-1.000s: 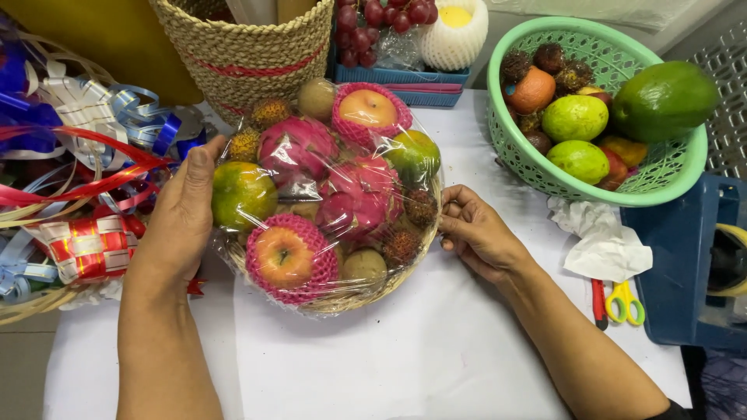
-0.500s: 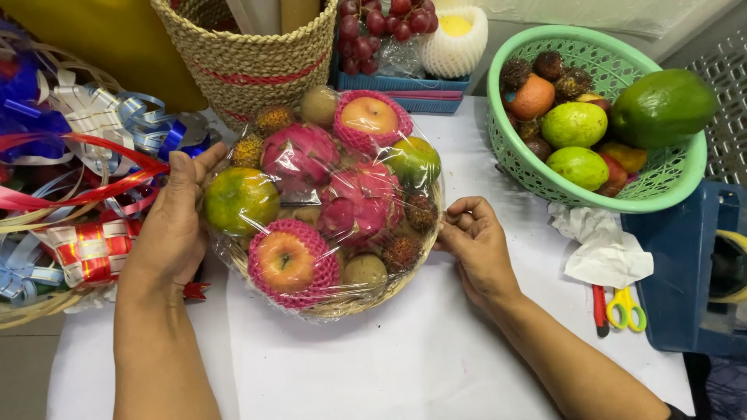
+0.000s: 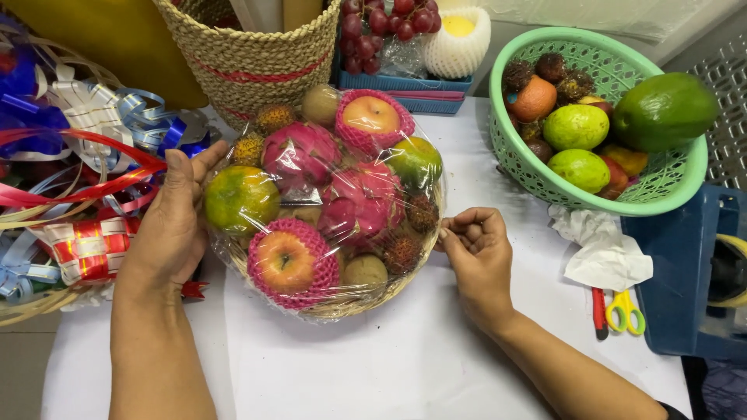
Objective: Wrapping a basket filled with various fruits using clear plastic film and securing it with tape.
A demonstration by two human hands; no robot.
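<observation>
A wrapped fruit basket [image 3: 327, 210] is set on the white table [image 3: 373, 365], in the middle, close to the person. Its left side is steadied by the left hand [image 3: 173, 225], laid flat and open against the clear film [image 3: 311, 194]. At the right rim, the film is pinched between the fingertips of the right hand [image 3: 476, 249], which is curled narrow.

The film could probably be torn if it is pulled too hard at that pinch, and the basket could be tipped or slid if the left palm is eased, so that the topmost apple [image 3: 372, 115] is shifted.

Little room is left around it: a heap of ribbons [image 3: 85, 155] is crowded against the left, a woven basket [image 3: 249, 54] is placed just behind, and a green basket [image 3: 599, 117] of loose fruit is near on the right. Scissors [image 3: 618, 311] and crumpled paper [image 3: 603, 249] are lying beside the right forearm.
</observation>
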